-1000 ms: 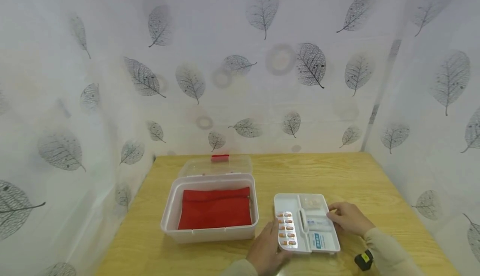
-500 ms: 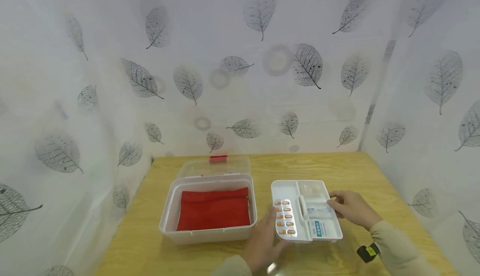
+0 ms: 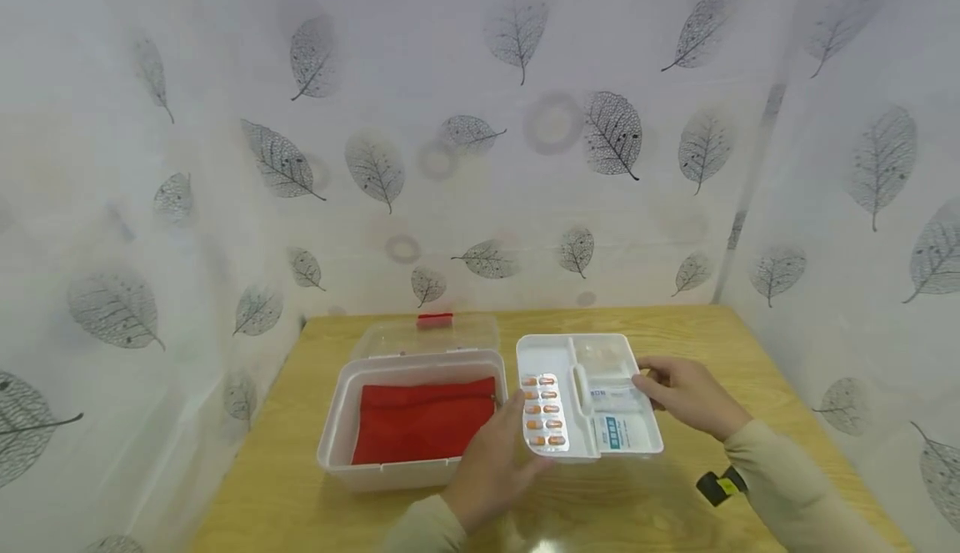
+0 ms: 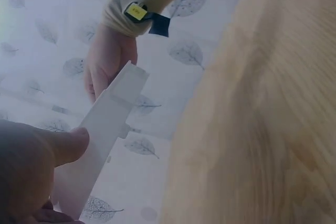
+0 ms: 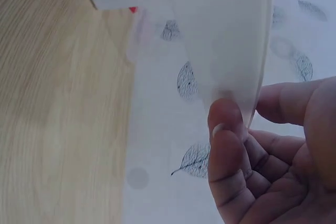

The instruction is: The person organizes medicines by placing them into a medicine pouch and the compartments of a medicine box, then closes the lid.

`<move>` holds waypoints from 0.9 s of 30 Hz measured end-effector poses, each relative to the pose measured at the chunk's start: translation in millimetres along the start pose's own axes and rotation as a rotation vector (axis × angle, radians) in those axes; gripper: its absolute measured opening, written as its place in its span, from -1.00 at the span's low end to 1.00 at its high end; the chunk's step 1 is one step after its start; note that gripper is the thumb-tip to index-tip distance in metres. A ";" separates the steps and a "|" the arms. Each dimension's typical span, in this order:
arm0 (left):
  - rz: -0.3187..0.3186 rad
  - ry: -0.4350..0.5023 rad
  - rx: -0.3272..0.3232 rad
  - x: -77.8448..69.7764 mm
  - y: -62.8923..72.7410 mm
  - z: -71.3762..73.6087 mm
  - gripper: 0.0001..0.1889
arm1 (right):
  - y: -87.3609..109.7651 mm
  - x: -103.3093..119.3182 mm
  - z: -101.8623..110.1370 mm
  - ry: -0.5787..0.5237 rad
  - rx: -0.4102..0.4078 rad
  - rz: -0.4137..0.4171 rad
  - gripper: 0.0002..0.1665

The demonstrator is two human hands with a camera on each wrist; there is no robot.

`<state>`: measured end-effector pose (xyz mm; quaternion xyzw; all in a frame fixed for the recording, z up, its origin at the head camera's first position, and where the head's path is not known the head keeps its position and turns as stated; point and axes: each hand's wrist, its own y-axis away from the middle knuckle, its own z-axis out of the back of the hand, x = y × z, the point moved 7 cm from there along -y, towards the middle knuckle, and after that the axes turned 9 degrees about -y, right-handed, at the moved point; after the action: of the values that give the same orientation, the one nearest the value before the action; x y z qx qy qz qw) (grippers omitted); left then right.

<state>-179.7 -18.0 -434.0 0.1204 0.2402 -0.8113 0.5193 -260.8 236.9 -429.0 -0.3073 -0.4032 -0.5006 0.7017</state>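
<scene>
Between my two hands a white compartment tray [image 3: 545, 353] is held up over the table. Its left compartment carries a blister pack of orange capsules [image 3: 543, 409]; a blue-and-white packet [image 3: 617, 431] and other small packets lie on the right, beside a raised centre handle [image 3: 581, 389]. My left hand [image 3: 491, 461] grips the tray's left side, its thumb on the near edge. My right hand [image 3: 690, 393] pinches the right rim, with fingertips [image 5: 226, 114] pressed under it in the right wrist view. Left of the tray stands a translucent box [image 3: 405, 476] with a red zippered pouch [image 3: 427, 424] inside.
The box's clear lid [image 3: 382, 336] with a red latch [image 3: 435, 320] hangs open behind it. All this stands on a wooden table [image 3: 637, 511], closed in by a leaf-print curtain [image 3: 465, 186] at the back and sides.
Both hands have lifted the tray off the table and carried it up and leftward, so it now overlaps the box's right edge in the head view. The box has stayed put.
</scene>
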 end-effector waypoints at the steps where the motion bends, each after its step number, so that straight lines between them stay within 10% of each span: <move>1: 0.004 0.024 -0.008 2.7 -0.1 4.2 -0.12 | -1.7 3.6 -2.4 -0.008 0.007 0.008 -0.55; 14: 0.078 0.148 -0.010 58.3 10.8 52.7 -0.09 | -35.0 44.8 -51.4 -0.051 0.076 0.111 -0.47; 27: 0.235 0.007 0.007 136.2 43.6 93.0 -0.05 | -61.8 84.3 -125.9 -0.009 0.215 0.256 -0.43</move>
<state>-194.2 -187.7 -426.5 0.1523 0.2235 -0.7451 0.6097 -272.4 74.3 -414.8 -0.2812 -0.4151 -0.3598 0.7868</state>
